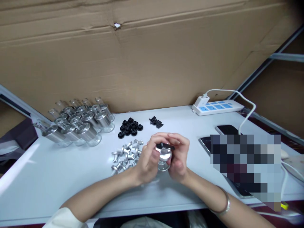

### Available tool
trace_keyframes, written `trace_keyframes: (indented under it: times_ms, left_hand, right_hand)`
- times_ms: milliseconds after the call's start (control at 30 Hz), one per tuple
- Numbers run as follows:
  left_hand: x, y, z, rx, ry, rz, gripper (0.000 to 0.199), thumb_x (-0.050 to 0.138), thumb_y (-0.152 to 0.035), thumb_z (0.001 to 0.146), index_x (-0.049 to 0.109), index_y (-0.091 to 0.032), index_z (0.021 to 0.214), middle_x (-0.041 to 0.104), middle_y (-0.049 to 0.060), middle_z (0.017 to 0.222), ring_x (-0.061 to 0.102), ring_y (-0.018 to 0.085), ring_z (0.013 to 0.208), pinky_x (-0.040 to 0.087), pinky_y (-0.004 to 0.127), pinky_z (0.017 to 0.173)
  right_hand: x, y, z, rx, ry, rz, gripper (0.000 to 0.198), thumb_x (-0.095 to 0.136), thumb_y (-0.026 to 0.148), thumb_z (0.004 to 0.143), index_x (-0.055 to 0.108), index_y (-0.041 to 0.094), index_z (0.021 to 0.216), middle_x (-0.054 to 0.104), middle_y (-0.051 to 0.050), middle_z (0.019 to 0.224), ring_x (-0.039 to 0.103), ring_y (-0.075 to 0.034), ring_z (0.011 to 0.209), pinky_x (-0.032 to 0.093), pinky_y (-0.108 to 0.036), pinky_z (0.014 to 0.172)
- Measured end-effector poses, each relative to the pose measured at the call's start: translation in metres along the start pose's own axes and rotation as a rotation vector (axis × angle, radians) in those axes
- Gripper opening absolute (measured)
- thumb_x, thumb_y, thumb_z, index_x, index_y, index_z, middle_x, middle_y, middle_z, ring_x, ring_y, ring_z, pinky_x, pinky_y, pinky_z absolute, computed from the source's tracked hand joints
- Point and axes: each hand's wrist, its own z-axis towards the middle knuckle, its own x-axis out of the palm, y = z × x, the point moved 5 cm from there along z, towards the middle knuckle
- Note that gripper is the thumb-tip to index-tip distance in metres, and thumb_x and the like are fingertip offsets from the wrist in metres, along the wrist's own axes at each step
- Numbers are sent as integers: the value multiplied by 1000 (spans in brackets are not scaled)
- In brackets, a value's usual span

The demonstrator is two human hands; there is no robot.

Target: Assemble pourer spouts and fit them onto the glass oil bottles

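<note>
Near the front middle of the table, my left hand (pixel 149 158) and my right hand (pixel 180 158) are closed around a small glass container with a shiny metal top (pixel 163 154). A black piece (pixel 164 146) lies across that top, under my curled fingers. The clear glass base shows below the metal, and my palms hide the container's sides. Just left of my left hand is a pile of silver metal fittings (pixel 128 155) with branching arms. Behind them sit several round black caps (pixel 128 128) and a small heap of thin black pins (pixel 156 121).
Several glass containers with metal sleeves (pixel 86 131) stand grouped at the back left. A white power strip (pixel 216 107) with a plugged-in charger (pixel 201 100) and cable lies at the back right. Phones (pixel 228 129) rest on the right. Cardboard (pixel 147 69) walls the back.
</note>
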Motion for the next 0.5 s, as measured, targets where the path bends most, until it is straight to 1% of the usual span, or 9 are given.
trace_keyframes:
  times_ms: [100, 133, 200, 300, 367, 433, 467, 500]
  left_hand:
    - [3, 3, -1, 23, 122, 55, 49, 42, -64, 86, 39, -22, 112, 55, 0, 73, 56, 16, 64, 44, 30, 60]
    - [3, 4, -1, 18, 142, 73, 51, 46, -63, 84, 38, -22, 112, 55, 0, 73, 55, 16, 64, 44, 30, 60]
    - [3, 4, 0, 2, 133, 83, 50, 50, -61, 84, 37, -22, 112, 56, 0, 73, 55, 15, 64, 45, 31, 62]
    - [-3, -7, 6, 24, 18, 8, 41, 46, -57, 88, 37, -22, 108, 56, 0, 73, 56, 15, 67, 45, 30, 63]
    - [-14, -25, 15, 98, -93, -44, 34, 42, -54, 91, 38, -22, 103, 56, -1, 71, 57, 14, 67, 46, 29, 63]
    - [-34, -48, 24, 198, -192, -3, 33, 44, -53, 91, 40, -23, 103, 56, -3, 68, 58, 14, 66, 48, 29, 63]
    - [-47, -59, 28, 234, -231, 55, 34, 46, -53, 90, 40, -23, 102, 56, -3, 68, 59, 14, 66, 48, 29, 63]
    - [-61, -69, 31, 247, -240, 119, 35, 47, -54, 89, 41, -23, 103, 56, -3, 68, 60, 15, 67, 49, 29, 62]
  right_hand:
    - [-10, -3, 5, 16, -101, 11, 42, 38, 59, 87, 38, 30, 118, 60, -6, 105, 63, -22, 85, 52, -43, 73]
    - [-14, -4, 8, 21, -134, 25, 41, 39, 58, 87, 39, 31, 117, 59, -5, 104, 62, -21, 79, 51, -42, 71]
    - [-21, -6, 15, 41, -201, 53, 38, 43, 56, 86, 42, 31, 115, 59, -3, 100, 61, -17, 71, 51, -38, 67]
    - [-28, -8, 23, 50, -271, 94, 32, 47, 51, 85, 47, 30, 110, 60, 0, 94, 61, -15, 66, 50, -34, 63]
    - [-30, -9, 25, 57, -290, 121, 29, 50, 48, 85, 50, 30, 108, 62, 1, 92, 61, -15, 66, 49, -32, 61]
    - [-31, -13, 26, 116, -301, 148, 28, 51, 47, 85, 52, 29, 106, 64, 0, 92, 63, -16, 70, 50, -33, 63]
    - [-31, -17, 26, 174, -303, 166, 28, 50, 48, 86, 53, 29, 106, 65, 0, 92, 64, -17, 75, 50, -34, 67]
    - [-31, -22, 26, 247, -307, 189, 29, 48, 49, 86, 54, 27, 104, 66, -1, 93, 65, -18, 80, 51, -35, 72]
